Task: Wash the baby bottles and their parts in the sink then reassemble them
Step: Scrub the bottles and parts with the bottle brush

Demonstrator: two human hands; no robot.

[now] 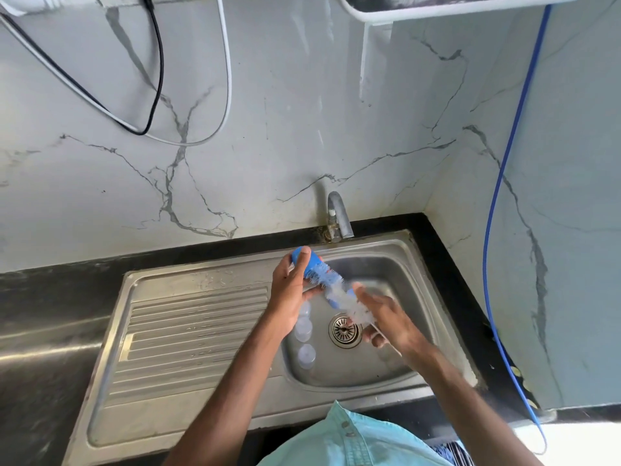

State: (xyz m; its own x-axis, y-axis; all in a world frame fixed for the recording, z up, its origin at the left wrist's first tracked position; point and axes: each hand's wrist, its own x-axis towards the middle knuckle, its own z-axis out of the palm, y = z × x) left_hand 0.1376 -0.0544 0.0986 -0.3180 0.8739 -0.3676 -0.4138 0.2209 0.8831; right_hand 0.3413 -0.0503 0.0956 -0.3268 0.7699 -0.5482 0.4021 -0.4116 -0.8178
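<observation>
Left hand (289, 284) is gripping the blue handle of the brush (321, 276), fingers curling round it, thumb lying on top; bristles are pointing down and right into the clear bottle (349, 306); right hand (386, 319) is motion-blurred, fingers probably wrapping over the bottle with the thumb beneath, grip not sharp enough to confirm; both hands are hovering over the sink (403, 264), bottle sitting just above the drain (344, 331); three clear caps (304, 327) are lying in a row on the basin floor, left of the drain, partly under the left wrist; tap (340, 215) is standing at the back rim; blue hose (497, 196) is hanging down the wall at right, well apart from the hands.
</observation>
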